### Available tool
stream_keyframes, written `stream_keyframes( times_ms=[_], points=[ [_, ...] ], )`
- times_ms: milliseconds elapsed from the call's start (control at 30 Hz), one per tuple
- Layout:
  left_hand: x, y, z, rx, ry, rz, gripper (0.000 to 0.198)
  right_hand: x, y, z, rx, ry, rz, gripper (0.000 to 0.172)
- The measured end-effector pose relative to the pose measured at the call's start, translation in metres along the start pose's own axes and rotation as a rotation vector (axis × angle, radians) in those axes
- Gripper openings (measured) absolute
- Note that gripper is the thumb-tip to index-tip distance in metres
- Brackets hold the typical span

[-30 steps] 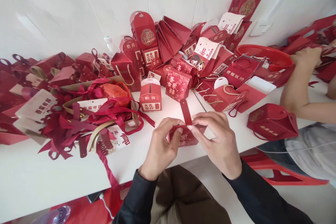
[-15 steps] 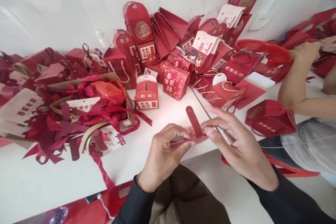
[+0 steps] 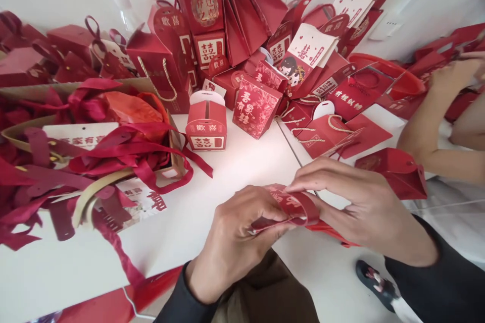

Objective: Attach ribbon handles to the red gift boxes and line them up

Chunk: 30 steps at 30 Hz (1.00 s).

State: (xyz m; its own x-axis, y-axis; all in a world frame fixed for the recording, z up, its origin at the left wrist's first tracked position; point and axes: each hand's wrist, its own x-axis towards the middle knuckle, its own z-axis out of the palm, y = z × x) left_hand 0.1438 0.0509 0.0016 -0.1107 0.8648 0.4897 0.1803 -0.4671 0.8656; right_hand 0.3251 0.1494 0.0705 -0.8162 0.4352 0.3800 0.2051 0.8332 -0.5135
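Just past the table's front edge, my left hand (image 3: 235, 237) pinches a small red printed gift box (image 3: 278, 191) between thumb and fingers. A dark red strap (image 3: 312, 212) curves in a loop at the right end of that box. My right hand (image 3: 364, 207) holds the strap's bend, with its fingertips reaching over the box's top. The strap's far end is hidden by the fingers. On the table beyond stand a red gift box with a white handle (image 3: 206, 126) and a floral red box (image 3: 254, 108).
At left, a cardboard carton (image 3: 176, 156) overflows with red ribbons (image 3: 125, 154) and straps. Many red gift boxes and bags pile along the wall. A red basin (image 3: 411, 83) sits at back right. Another person's arm (image 3: 424, 111) works at the right.
The strap stood upright from the box before; now it is bent over into a loop. My right hand has closed in on it. The camera view has moved nearer the table.
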Motion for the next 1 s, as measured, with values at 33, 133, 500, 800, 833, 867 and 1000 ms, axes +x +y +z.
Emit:
stream_keyframes(
  times_ms=[33, 133, 500, 800, 833, 867, 1000],
  points=[
    [0.0001, -0.0011, -0.0001, -0.001, 0.0, 0.001, 0.011, -0.0015, -0.0008, 0.0006, 0.04, -0.023, 0.064, 0.017],
    [0.0005, -0.0051, -0.0006, -0.015, 0.003, 0.018, 0.011, -0.0063, -0.0023, 0.0015, 0.142, -0.063, 0.21, 0.009],
    [-0.0009, -0.0096, -0.0008, -0.053, -0.009, -0.014, 0.011, -0.0097, -0.001, -0.0004, 0.251, -0.152, 0.381, 0.012],
    [-0.0012, -0.0082, -0.0008, -0.05, -0.006, -0.014, 0.014, -0.0081, -0.0002, -0.0024, 0.334, -0.204, 0.374, 0.01],
    [-0.0015, -0.0081, -0.0006, -0.051, -0.007, -0.014, 0.013, -0.0082, -0.0005, -0.0032, 0.325, -0.205, 0.363, 0.009],
    [-0.0021, -0.0081, -0.0003, -0.049, -0.01, -0.017, 0.012, -0.0082, -0.0008, -0.0042, 0.315, -0.207, 0.353, 0.008],
    [-0.0059, -0.0082, 0.0006, -0.027, -0.015, -0.093, 0.018, -0.007, -0.0016, -0.0075, 0.28, -0.233, 0.33, 0.007]
  ],
)
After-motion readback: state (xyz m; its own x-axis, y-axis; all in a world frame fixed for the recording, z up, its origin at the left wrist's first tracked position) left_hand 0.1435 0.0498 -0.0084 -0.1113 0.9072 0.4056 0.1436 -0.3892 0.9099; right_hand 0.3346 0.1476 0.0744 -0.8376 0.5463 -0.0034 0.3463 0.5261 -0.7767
